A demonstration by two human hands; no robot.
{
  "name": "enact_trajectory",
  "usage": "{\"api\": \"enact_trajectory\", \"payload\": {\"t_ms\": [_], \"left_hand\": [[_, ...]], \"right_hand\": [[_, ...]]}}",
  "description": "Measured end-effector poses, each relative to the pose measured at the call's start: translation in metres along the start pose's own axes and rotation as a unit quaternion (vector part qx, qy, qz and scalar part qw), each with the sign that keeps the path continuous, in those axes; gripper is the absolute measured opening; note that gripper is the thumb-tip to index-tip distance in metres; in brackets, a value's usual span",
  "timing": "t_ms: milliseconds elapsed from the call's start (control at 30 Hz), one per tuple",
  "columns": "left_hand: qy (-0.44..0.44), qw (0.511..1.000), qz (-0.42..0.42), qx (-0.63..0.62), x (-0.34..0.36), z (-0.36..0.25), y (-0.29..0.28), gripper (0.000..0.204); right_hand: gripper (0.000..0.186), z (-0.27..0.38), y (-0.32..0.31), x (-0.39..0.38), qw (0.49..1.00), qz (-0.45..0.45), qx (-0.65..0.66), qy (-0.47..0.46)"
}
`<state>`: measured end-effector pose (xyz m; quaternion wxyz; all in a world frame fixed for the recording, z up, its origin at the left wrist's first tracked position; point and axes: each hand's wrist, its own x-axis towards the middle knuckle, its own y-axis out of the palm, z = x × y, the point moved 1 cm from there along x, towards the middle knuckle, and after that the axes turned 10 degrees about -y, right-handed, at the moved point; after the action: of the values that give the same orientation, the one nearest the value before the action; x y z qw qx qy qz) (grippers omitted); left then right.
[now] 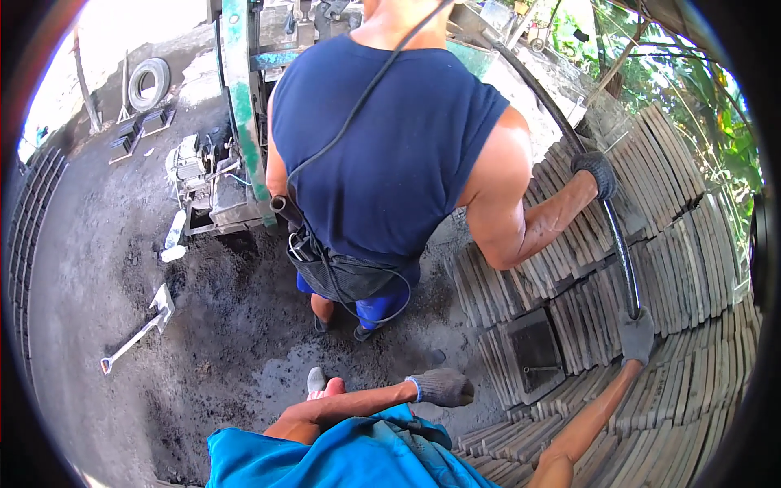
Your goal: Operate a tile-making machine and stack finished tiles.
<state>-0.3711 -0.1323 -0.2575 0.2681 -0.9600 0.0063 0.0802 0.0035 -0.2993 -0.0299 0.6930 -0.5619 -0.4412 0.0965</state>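
Observation:
A long dark metal bar [618, 244], worn shiny along its lower part, slants down from the upper middle to the right side. My right hand [637, 335], in a grey knit glove, is wrapped round its lower end. Higher up, a co-worker's dark-gloved hand [595, 174] grips the same bar. My left hand [443, 388], also in a grey glove, is held in front of my body with its fingers curled in, and nothing shows in it. Beside my right hand rise stacks of thin grey slabs [667, 276].
A co-worker in a dark blue sleeveless top [382, 138] stands just ahead, back toward me. Near the green metal frame [242, 106] sits a motor [189, 163]. A shovel [150, 325] lies on the dark floor at left. Farther back is a tyre [149, 84].

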Motion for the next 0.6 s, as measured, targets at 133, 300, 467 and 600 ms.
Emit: {"api": "enact_trajectory", "payload": {"t_ms": [133, 300, 467, 600], "left_hand": [[0.008, 1.0, -0.004, -0.013, 0.004, -0.01, -0.009, 0.03], [0.029, 0.996, -0.084, -0.003, 0.023, -0.027, -0.046, 0.029], [0.109, 0.975, -0.192, 0.015, 0.061, -0.063, -0.086, 0.027], [0.215, 0.936, -0.276, 0.028, 0.099, -0.11, -0.108, 0.021]], "right_hand": [[0.038, 0.0, 0.013, 0.014, 0.997, -0.051, -0.028, -0.041], [0.034, 0.018, 0.018, 0.015, 0.992, -0.07, -0.101, 0.023], [0.029, 0.036, 0.011, 0.012, 0.991, -0.087, -0.087, 0.041], [0.025, 0.041, 0.005, 0.01, 0.991, -0.116, -0.066, 0.031]]}}
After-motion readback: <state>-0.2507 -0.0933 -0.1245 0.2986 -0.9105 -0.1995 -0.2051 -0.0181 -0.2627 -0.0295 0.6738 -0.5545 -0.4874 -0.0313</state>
